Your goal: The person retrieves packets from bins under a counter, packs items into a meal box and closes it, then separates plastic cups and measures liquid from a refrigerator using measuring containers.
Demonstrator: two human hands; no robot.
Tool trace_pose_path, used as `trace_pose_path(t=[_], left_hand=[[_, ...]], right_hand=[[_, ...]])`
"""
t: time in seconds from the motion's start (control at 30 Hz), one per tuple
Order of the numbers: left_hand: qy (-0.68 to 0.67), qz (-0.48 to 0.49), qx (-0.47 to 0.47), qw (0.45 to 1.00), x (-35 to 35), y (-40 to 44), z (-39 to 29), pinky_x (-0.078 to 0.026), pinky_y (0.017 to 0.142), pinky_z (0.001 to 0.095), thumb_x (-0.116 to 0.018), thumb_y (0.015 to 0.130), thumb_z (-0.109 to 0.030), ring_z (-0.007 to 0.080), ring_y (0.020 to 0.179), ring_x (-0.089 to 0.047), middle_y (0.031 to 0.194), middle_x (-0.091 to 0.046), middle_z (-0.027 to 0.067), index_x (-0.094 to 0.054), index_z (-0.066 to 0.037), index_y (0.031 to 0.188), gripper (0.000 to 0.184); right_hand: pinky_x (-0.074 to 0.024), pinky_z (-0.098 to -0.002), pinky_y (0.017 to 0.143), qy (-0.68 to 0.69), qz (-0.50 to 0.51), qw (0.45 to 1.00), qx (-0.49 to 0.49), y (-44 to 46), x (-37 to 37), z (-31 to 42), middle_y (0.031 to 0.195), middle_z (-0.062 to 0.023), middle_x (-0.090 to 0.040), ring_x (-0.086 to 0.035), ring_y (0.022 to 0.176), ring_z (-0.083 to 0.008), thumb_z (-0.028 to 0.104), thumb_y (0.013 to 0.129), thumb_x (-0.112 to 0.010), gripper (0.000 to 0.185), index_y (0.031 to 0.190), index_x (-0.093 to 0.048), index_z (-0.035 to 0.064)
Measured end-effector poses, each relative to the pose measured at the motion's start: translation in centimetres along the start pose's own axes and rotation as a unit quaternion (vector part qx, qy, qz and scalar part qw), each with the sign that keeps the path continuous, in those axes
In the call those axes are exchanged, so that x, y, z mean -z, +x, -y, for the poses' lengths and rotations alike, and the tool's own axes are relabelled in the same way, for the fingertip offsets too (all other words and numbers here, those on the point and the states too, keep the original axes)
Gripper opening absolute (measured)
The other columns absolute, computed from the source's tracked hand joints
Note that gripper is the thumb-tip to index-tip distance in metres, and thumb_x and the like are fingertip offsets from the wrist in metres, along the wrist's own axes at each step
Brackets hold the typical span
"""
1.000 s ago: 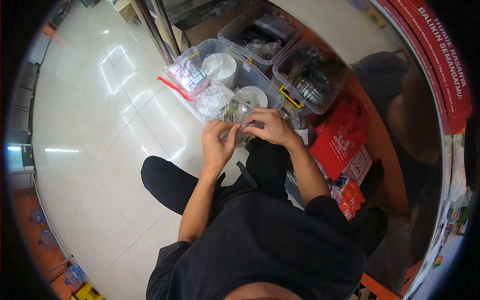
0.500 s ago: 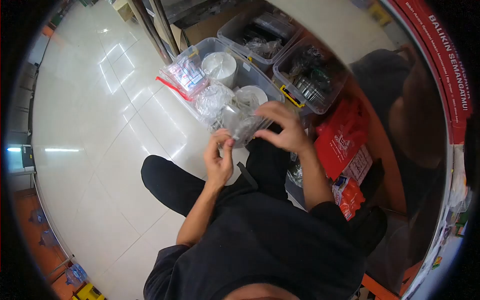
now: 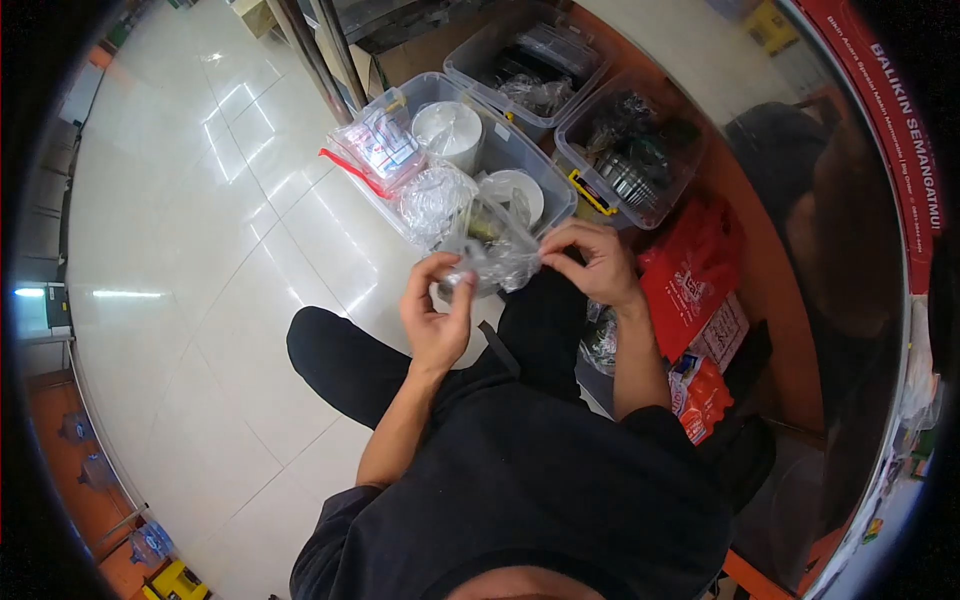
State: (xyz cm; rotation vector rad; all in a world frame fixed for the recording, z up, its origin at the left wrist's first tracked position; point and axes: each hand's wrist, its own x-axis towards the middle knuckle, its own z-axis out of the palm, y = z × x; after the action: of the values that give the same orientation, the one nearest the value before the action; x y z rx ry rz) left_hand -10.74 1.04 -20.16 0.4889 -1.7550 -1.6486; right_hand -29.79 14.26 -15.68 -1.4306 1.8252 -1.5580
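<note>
A crumpled clear plastic bag [image 3: 497, 262] stretches between my two hands above the near end of a storage box. On its left side, my left hand [image 3: 436, 312] is closed, with thumb and fingers around the plastic. My right hand [image 3: 597, 265] pinches the bag's right edge between thumb and fingertips. Behind the bag, the clear storage box [image 3: 556, 192] holds a white, plastic-wrapped stack [image 3: 447, 130], another wrapped round bundle [image 3: 436, 203] and a white round stack [image 3: 513, 192]. A pack with a red edge [image 3: 378, 150] lies at its left end.
Two more clear boxes stand behind: one with dark items [image 3: 535, 70], one with lids or cups [image 3: 630, 175] and a yellow latch. Red bags [image 3: 690, 270] lie by my right arm. A glossy dark panel [image 3: 790, 230] rises at right; tiled floor [image 3: 230, 300] spreads left.
My right hand has come down from being spread beside the bag and now pinches its edge. The bag is pulled wider between my hands.
</note>
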Motion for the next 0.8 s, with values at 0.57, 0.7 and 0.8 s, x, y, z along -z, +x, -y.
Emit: trace_pose_path(t=[0.57, 0.7, 0.8], left_hand=[[-0.132, -0.123, -0.141, 0.973, -0.9, -0.5, -1.0, -0.044, 0.084, 0.0278, -0.056, 0.098, 0.0, 0.0171, 0.093, -0.055, 0.102, -0.058, 0.0095, -0.06, 0.002, 0.106, 0.009], [-0.13, -0.14, -0.125, 0.974, 0.4, -1.0, -0.1, -0.047, 0.089, 0.0323, -0.06, 0.094, -0.001, 0.0204, 0.098, -0.058, 0.105, -0.06, 0.0136, -0.06, 0.004, 0.107, 0.015], [-0.051, -0.203, -0.188, 0.96, 0.8, -0.2, -1.0, -0.048, 0.091, 0.036, -0.062, 0.093, -0.004, 0.0234, 0.098, -0.058, 0.106, -0.06, 0.0154, -0.061, 0.004, 0.108, 0.017]], right_hand=[[-0.0513, -0.0341, 0.079, 0.067, 0.12, 0.989, 0.045, 3.8, -4.9, 3.8, 0.09, -0.0123, -0.07, -0.068, 0.088, -0.0228, 0.006, 0.084, -0.065, 0.014, 0.096, -0.068, -0.0008], [-0.0518, -0.0335, 0.075, -0.13, 0.255, 0.958, 0.0, 4.0, -5.7, -0.1, 0.092, -0.0143, -0.07, -0.069, 0.085, -0.0204, 0.01, 0.091, -0.064, 0.015, 0.099, -0.068, -0.0021], [-0.0518, -0.031, 0.069, -0.046, 0.171, 0.978, -0.113, 4.8, -3.0, 2.0, 0.09, -0.0134, -0.07, -0.068, 0.079, -0.0156, 0.014, 0.093, -0.066, 0.017, 0.098, -0.068, -0.0018]])
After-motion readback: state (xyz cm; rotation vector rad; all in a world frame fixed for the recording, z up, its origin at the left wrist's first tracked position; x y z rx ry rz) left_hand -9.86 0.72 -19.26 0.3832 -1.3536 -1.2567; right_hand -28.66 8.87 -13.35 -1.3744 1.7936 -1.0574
